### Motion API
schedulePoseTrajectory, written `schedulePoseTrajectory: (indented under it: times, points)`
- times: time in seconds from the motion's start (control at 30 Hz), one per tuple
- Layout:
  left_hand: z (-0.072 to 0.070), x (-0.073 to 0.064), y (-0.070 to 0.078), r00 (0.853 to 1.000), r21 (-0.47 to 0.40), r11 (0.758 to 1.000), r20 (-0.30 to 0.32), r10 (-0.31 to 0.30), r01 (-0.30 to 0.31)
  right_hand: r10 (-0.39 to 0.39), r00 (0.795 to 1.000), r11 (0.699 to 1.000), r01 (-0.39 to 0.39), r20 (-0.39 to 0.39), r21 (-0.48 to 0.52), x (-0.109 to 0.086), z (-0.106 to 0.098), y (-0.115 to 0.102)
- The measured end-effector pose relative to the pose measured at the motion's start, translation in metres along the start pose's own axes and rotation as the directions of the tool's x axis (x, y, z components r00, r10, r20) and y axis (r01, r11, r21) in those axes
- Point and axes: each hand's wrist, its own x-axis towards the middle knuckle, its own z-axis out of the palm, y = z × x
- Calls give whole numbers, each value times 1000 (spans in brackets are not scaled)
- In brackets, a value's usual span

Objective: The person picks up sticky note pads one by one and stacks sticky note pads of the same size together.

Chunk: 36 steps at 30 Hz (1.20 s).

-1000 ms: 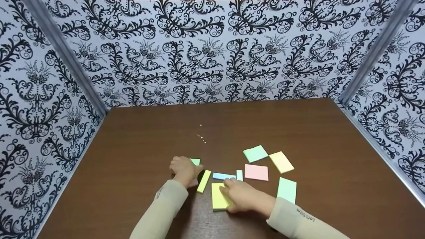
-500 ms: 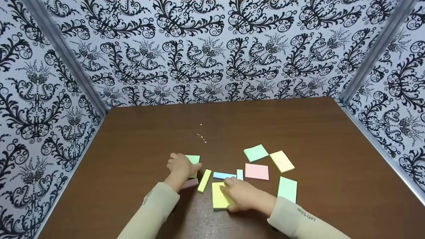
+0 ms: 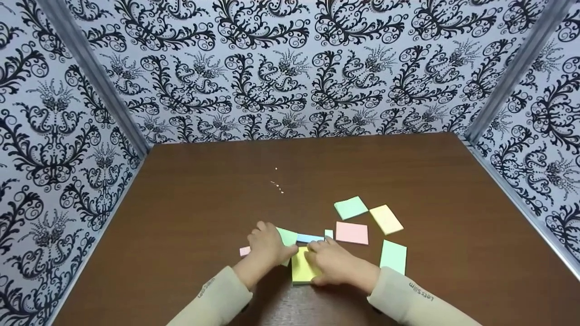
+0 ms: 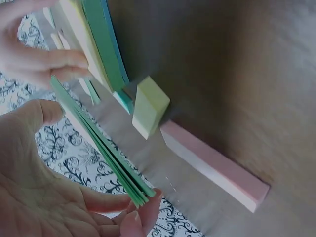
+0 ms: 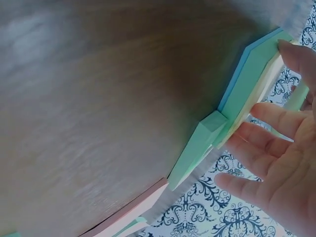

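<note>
My left hand pinches a green sticky note pad between thumb and fingertips, raised off the table and tilted, its sheets slightly fanned. My right hand grips a stack of sticky note pads on the table; yellow tops it, with green and blue layers below in the right wrist view. The held pad is just left of this stack. Below the left hand lie a yellow strip pad, hidden in the head view, and a pink strip pad.
Behind the stack lie a blue strip pad and a small pale green one. To the right are a pink pad, a pale yellow pad and two green pads. Patterned walls enclose the brown table.
My left hand has lifted the green pad off the table and carried it right, toward the stack, over the yellow strip pad. The right hand has stayed on the stack.
</note>
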Motion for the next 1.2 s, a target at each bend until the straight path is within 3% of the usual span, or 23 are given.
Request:
schedulePoseTrajectory:
  times: [0.1, 0.33, 0.47, 0.67, 0.9, 1.2]
  points:
    - [4, -3, 3, 1000, 1, 1000, 9, 21, -21, 5, 1000, 1000, -5, -1, 16, -2, 0, 1]
    - [6, -11, 17, 998, 3, 999, 41, 51, -51, 76, 997, 974, -72, -14, 215, -17, -7, 16]
    - [8, -16, 27, 997, 10, 997, 25, 79, -79, 117, 990, 970, -97, -80, 222, -24, -11, 30]
    - [11, -23, 44, 992, 122, 986, -28, 120, -116, 150, 979, 962, -114, -134, 249, -36, -14, 44]
    - [17, -31, 61, 990, 240, 964, -55, 130, -114, 142, 985, 966, -116, -99, 232, -42, -11, 47]
    - [31, -32, 65, 988, 316, 946, -102, 113, -76, 164, 985, 955, -143, -61, 261, -46, -9, 47]
